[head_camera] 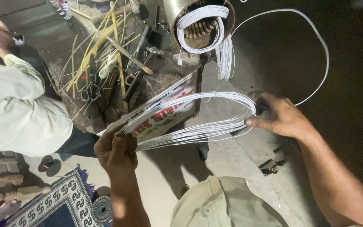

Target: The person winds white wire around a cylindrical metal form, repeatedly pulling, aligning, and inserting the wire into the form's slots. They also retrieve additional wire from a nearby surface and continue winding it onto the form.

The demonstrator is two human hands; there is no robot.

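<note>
A long flattened coil of white wire (pixel 190 115) stretches across the middle of the view. My left hand (pixel 116 149) grips its left end in a closed fist. At the coil's right end my right hand (pixel 280 115) pinches the bend between thumb and fingers. A single white wire strand (pixel 316 38) loops from the coil up toward a metal motor stator (pixel 198 21) at the top, whose slots hold more white wire coils hanging down its side.
A low wooden work table (pixel 148 84) carries yellow strips, sticks, scissors (pixel 90 92) and tools. Another person in a light shirt (pixel 13 109) sits at left. A patterned mat (pixel 59 201) and a small spool lie at the bottom left. Concrete floor lies below.
</note>
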